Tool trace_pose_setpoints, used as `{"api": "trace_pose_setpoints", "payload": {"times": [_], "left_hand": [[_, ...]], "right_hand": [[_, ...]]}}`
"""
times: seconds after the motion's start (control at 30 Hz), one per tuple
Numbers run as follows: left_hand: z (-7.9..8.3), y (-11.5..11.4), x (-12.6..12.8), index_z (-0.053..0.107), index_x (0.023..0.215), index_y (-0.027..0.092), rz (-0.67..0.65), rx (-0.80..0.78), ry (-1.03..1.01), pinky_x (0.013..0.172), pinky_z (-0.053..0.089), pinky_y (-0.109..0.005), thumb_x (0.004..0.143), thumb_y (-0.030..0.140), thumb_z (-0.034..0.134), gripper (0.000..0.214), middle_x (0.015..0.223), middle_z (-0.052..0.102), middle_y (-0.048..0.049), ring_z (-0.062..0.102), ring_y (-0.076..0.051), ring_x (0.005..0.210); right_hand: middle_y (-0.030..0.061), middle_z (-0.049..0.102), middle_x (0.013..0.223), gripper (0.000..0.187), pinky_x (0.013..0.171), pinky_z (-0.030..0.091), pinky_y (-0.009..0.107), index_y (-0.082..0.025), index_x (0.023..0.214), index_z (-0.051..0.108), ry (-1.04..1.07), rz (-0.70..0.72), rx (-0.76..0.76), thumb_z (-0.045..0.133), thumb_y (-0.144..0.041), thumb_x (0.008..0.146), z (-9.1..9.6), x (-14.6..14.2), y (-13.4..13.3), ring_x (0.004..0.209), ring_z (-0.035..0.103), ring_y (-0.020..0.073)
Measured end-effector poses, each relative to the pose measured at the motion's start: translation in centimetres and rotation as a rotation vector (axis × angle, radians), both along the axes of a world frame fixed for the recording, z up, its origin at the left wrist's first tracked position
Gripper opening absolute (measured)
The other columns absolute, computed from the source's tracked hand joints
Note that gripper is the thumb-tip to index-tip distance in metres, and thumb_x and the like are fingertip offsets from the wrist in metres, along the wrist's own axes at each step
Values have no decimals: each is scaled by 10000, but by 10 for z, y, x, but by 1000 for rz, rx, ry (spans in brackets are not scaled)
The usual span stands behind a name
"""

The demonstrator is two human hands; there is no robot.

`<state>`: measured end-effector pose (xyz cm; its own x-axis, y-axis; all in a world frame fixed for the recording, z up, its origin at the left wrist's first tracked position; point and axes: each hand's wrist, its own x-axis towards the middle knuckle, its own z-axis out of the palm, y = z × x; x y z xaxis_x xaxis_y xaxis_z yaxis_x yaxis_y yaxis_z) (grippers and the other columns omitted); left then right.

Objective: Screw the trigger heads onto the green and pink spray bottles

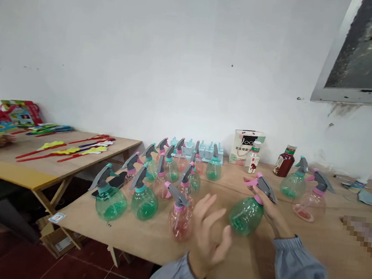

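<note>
My right hand (269, 209) is wrapped round the neck of a green spray bottle (246, 215) that has a pink collar and a grey and pink trigger head. The bottle leans a little, low over the table; whether its base touches the wood I cannot tell. My left hand (211, 232) is held up between that bottle and a pink spray bottle (181, 222), fingers apart and nothing in it. Left of it stand several more clear green and pink bottles, among them a green spray bottle (145, 202) with a teal collar.
To the right are a green bottle (293, 184) and a pink bottle (309, 204). Behind stand a paper bag (241, 147), a white drink bottle (253, 158) and a dark red bottle (284, 163). A second table (81, 164) at left bears flower-shaped items; a person's hand (0, 140) shows there.
</note>
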<state>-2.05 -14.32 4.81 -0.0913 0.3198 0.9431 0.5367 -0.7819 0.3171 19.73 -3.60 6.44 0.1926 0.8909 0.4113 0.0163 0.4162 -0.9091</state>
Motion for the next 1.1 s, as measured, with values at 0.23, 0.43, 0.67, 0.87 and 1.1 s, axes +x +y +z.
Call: {"api": "trace_pose_setpoints", "payload": {"times": [0.23, 0.43, 0.67, 0.87, 1.1], "left_hand": [[-58, 18, -78, 416, 1369, 212, 341, -128, -96, 1068, 449, -515, 866, 323, 652, 566, 1358, 451, -152, 472, -295, 1312], [-79, 35, -90, 332, 1436, 180, 340, -228, -54, 1067, 448, -579, 797, 465, 729, 804, 1378, 456, -182, 476, -334, 1313], [-87, 29, -96, 453, 1292, 187, 282, -279, -190, 1023, 501, -531, 804, 425, 723, 606, 1242, 527, -133, 560, -290, 1194], [-95, 32, -103, 463, 1335, 199, 134, -436, -311, 1072, 488, -466, 805, 388, 706, 613, 1309, 544, -124, 566, -271, 1241], [-100, 19, -99, 499, 1311, 203, 5, -432, -189, 1006, 538, -454, 789, 373, 717, 590, 1248, 617, -116, 631, -278, 1169]], "right_hand": [[-17, 644, 623, 387, 626, 516, 300, -256, 683, 613, 219, -37, 71, 797, -592, 629, 7, -32, -3, 632, 632, 178], [-19, 668, 655, 417, 634, 525, 294, -261, 786, 651, 222, 13, 41, 818, -596, 600, -2, -32, -3, 658, 648, 177], [-11, 700, 713, 443, 709, 552, 310, -266, 851, 666, 213, 12, 8, 820, -594, 598, -8, -27, -6, 736, 688, 190], [-26, 678, 665, 444, 647, 555, 309, -284, 903, 682, 207, -24, 11, 816, -584, 604, -10, -28, -8, 672, 676, 193], [-24, 678, 659, 374, 712, 563, 318, -272, 785, 651, 193, -43, 55, 792, -588, 642, -7, -28, -12, 686, 677, 185]]}}
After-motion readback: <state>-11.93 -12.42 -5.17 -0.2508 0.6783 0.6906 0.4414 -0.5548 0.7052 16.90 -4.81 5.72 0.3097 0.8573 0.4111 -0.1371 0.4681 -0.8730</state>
